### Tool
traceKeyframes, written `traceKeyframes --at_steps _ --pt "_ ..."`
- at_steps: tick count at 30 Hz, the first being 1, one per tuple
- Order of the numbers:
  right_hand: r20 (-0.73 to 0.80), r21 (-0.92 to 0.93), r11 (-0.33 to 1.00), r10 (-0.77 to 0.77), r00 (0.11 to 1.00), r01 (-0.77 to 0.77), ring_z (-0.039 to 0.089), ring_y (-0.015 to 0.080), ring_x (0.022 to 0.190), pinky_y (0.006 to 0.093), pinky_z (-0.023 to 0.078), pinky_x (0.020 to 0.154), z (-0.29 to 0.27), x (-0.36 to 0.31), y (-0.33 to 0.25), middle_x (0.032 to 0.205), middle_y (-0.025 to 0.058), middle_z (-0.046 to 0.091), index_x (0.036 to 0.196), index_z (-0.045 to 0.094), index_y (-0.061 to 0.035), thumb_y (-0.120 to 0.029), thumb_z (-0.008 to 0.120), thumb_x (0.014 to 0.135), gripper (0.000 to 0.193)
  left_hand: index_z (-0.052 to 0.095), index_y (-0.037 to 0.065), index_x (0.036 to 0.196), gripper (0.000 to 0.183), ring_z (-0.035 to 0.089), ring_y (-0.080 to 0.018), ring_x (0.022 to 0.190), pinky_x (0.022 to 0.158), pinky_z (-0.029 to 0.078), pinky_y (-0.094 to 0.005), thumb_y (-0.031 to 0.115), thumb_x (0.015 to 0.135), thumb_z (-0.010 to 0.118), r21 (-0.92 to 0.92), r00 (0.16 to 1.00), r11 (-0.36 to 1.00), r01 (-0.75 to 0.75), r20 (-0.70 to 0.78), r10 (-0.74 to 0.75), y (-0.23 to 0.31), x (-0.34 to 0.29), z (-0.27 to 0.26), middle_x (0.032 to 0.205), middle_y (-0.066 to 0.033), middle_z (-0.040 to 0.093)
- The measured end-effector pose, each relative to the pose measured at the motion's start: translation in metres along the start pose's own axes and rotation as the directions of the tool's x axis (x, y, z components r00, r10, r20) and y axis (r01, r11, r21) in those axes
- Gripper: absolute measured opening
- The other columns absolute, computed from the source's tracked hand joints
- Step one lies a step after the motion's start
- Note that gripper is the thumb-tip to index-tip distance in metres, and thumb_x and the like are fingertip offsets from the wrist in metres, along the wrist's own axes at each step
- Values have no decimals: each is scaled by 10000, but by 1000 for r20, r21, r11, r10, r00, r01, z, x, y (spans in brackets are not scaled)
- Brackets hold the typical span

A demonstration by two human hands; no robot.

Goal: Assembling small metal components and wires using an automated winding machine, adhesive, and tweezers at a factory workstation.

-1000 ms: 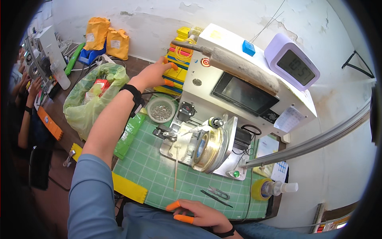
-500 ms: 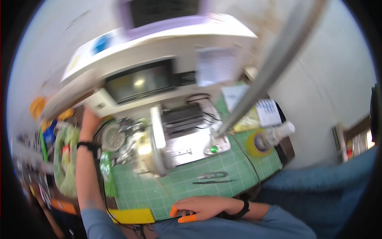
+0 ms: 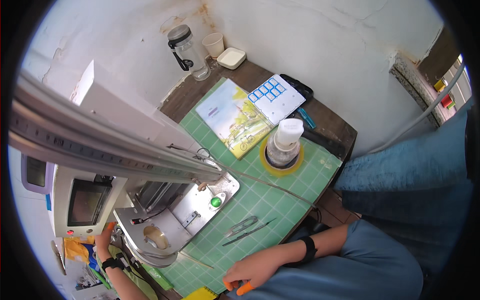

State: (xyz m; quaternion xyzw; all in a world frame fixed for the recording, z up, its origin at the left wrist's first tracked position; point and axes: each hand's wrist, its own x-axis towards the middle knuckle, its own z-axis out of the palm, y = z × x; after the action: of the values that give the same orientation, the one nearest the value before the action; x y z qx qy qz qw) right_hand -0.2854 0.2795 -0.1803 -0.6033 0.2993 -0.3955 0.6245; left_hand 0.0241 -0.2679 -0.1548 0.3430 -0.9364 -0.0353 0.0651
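My right hand (image 3: 256, 267) rests at the near edge of the green cutting mat (image 3: 210, 237), holding nothing. Its fingers are loosely bent and apart, with orange finger cots on two tips. Beyond it lie tweezers (image 3: 241, 226) and a thin dark pointed tool (image 3: 249, 232). Over at the left, my left hand (image 3: 104, 237) reaches to the side of a white control box (image 3: 62, 200) with a dark screen. Its fingers are mostly hidden there, so what they touch does not show. Beside it stands a metal bench machine (image 3: 175, 227) with a green button (image 3: 215, 202).
A metal column (image 3: 125, 147) slants across the left. Farther back are a dispenser bottle (image 3: 283, 150) in a yellow ring, a picture notebook (image 3: 235, 120), a printed card (image 3: 276, 99), a clear water bottle (image 3: 190, 55) and a paper cup (image 3: 213, 45). A cable (image 3: 265, 183) crosses the mat.
The view has swung to the right, bringing the notebook, water bottle and cup into sight. My left hand stays by the control box; my right hand stays at the mat's near edge.
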Motion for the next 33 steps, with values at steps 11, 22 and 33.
traceKeyframes --at_steps 11,22,33 --pt "251 -31 992 129 960 -125 679 271 988 402 542 845 -25 -3 -37 1185 127 636 1218 580 -43 -255 643 1030 290 673 66 1281 521 641 -350 1134 918 531 -365 109 785 827 -16 837 851 525 189 -513 272 -177 -166 1275 -164 634" --pt "317 1 998 -59 947 62 705 240 986 336 569 838 19 29 -130 1211 136 725 1207 704 -40 -129 684 1009 218 738 53 1255 429 731 -276 924 775 589 -336 219 875 846 -863 759 450 -231 130 638 337 -311 -206 1192 -133 699" --pt "408 44 997 46 912 -70 727 163 806 284 572 733 105 142 -200 1059 113 774 1242 708 29 -307 864 845 544 765 -34 975 189 752 -240 654 617 634 -288 125 897 831 -834 769 8 -552 -505 392 238 -427 -117 838 -186 756"
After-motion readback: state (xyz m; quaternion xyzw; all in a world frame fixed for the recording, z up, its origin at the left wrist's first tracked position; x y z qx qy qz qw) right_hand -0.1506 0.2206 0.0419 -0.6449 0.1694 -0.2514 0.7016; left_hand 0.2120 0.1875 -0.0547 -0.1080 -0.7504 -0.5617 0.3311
